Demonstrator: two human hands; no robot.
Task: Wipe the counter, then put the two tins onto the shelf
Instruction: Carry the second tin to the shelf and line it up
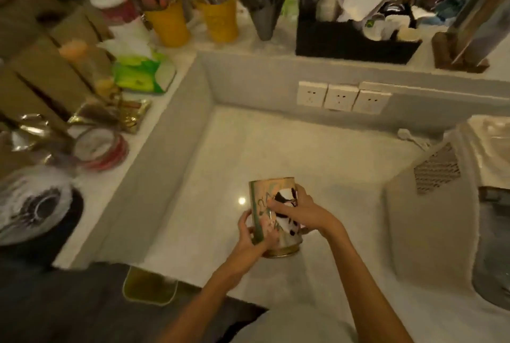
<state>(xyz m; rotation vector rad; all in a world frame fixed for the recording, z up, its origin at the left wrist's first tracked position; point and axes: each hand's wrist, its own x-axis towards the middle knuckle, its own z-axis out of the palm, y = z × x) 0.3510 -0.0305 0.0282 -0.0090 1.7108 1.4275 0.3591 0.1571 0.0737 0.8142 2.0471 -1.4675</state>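
Observation:
Two decorated tins are held together just above the pale counter (317, 155), low in the middle of the view. The left tin (269, 191) is pinkish with a green stripe. The right tin (289, 235) has black and white patches and a gold bottom rim. My left hand (252, 232) wraps the lower left edge of the pinkish tin. My right hand (302, 211) lies across the black and white tin from the right. A raised shelf ledge (91, 199) runs along the left and along the back (245, 43).
The ledge is crowded: yellow cups (169, 24) with sticks, a black organizer (353, 42), a green tissue pack (143, 75), foil bags, a round lid (99, 146). Wall sockets (342, 97) sit under the back ledge. A grey appliance (427, 218) stands right. A yellow-green cloth (150, 287) lies at the front edge.

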